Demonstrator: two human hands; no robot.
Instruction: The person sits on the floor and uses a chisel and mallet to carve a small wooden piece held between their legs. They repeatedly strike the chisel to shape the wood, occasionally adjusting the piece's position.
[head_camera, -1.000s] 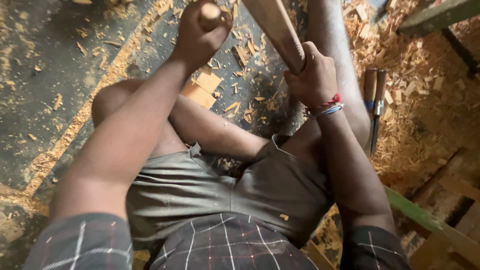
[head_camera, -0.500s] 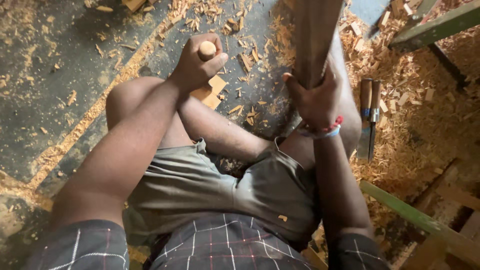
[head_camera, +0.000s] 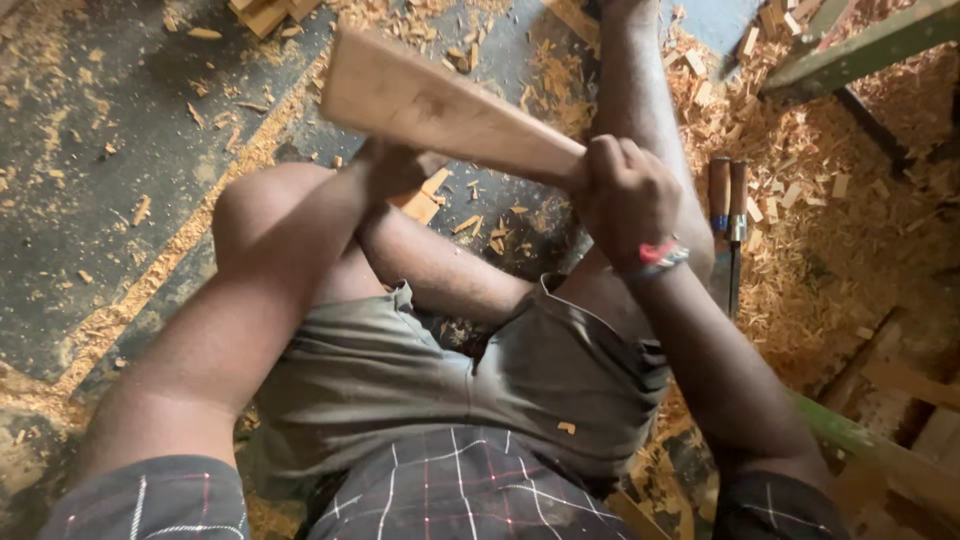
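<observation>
I sit on the floor with my knees up. My right hand, with a red and white band on its wrist, grips the narrow end of a long flat wooden piece. The piece slants up and to the left over my left knee. My left hand sits just beneath the piece, above a few small wood offcuts. The wood hides its fingers, so what it holds does not show.
Two chisels with wooden handles lie on the floor beside my right leg. Wood shavings cover the ground thickly at the right. Green frame bars cross the upper and lower right. Wood blocks lie at the top.
The wooden piece has swung from nearly upright to slanting leftward across my knee. My left hand, which held a round-topped wooden handle, has dropped under the piece.
</observation>
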